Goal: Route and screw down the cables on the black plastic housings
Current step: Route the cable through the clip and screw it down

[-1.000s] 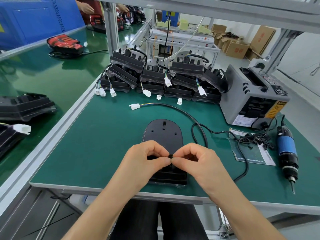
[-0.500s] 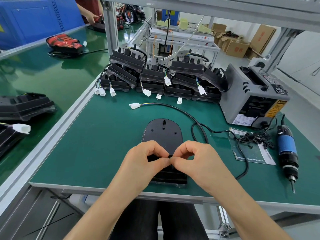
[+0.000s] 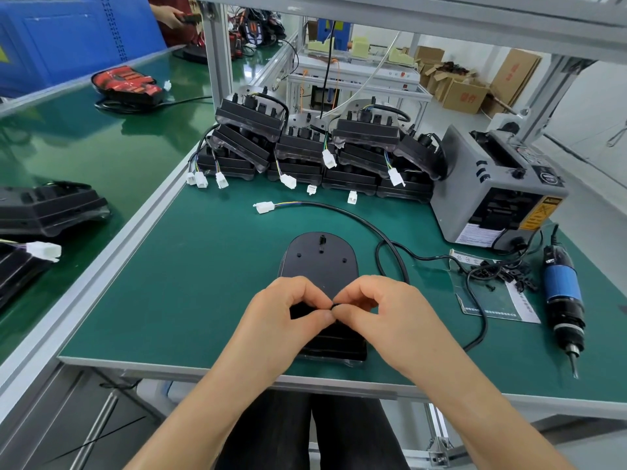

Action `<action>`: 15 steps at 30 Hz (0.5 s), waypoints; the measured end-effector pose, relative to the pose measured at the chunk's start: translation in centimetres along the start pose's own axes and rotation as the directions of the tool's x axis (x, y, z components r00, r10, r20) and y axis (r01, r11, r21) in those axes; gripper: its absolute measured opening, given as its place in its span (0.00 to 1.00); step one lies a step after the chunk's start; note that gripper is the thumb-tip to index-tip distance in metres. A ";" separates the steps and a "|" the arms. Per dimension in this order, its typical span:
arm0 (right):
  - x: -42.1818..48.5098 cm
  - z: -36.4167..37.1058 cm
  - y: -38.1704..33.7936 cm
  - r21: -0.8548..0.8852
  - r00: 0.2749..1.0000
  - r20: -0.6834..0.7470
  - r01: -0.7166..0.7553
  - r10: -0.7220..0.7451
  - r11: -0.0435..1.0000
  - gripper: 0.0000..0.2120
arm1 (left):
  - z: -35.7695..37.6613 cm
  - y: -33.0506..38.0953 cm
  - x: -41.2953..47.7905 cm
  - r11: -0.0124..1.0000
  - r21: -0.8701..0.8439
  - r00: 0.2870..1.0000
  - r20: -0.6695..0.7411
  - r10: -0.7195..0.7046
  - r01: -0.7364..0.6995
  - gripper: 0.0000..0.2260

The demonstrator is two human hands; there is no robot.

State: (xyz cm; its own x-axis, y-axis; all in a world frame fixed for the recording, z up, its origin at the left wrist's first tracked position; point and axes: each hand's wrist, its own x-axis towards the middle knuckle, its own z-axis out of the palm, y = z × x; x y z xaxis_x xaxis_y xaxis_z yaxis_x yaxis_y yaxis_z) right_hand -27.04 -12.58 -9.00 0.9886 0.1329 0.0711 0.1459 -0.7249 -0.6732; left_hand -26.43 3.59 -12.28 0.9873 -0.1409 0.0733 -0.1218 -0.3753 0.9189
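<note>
Pinching black piece (image 3: 334,304) over housing (image 3: 319,259)

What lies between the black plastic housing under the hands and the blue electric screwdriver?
In the head view, a loop of black cable and a printed sheet carrying small black clips lie between the black plastic housing and the blue electric screwdriver.

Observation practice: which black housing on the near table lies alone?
The flat housing under the left hand and right hand, which pinch a small black part; the others form a stack behind.
</note>
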 end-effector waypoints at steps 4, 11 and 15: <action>0.1 0.0 0.4 0.021 1.000 0.004 -0.010 0.010 1.000 0.05 | -0.5 0.0 0.0 0.999 0.037 0.999 0.039 0.029 -0.030 0.11; 1.2 -0.6 0.9 0.276 0.980 0.173 -0.140 0.094 0.951 0.08 | -1.7 -0.2 -0.6 0.969 0.187 0.987 0.053 0.154 -0.161 0.14; 2.0 -1.0 0.8 0.328 0.939 0.314 -0.248 0.143 0.912 0.09 | -1.4 -0.5 -0.6 0.959 0.188 0.977 0.031 0.212 -0.214 0.15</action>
State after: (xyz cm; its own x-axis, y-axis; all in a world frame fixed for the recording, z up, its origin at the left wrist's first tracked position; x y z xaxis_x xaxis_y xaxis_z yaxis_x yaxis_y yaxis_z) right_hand -24.90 -13.55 -8.69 0.9367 0.2338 -0.2606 -0.1249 -0.4723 -0.8725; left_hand -26.86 5.13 -12.27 0.9354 -0.2456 0.2543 -0.3471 -0.5019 0.7922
